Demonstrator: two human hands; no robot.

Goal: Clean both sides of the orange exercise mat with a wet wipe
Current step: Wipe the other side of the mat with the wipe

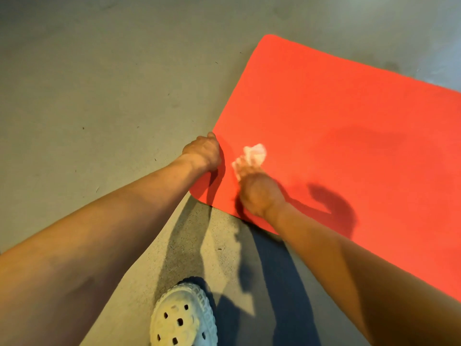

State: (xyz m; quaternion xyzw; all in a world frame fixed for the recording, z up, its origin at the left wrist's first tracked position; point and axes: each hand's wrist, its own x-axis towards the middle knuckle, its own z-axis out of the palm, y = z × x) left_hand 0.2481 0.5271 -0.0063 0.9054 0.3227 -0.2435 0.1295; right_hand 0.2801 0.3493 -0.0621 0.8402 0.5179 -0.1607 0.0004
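Grips the left edge of the orange mat (349,108) with the left grip (203,152), close to the mat's nearest corner, fingers curled down over the edge and clamped on it. Rests the right grip (259,193) on the mat just beside the left one, knuckles up, on a crumpled white wipe (255,153) that sticks out past the fingertips and touches the mat. Cannot tell through the blur whether the right fingers curl round the wipe or press it flat. Has the mat spread flat on the grey floor (87,83), running out of view to the right. Stands with a white perforated clog (183,318) on the floor, near the mat's corner but apart from it.
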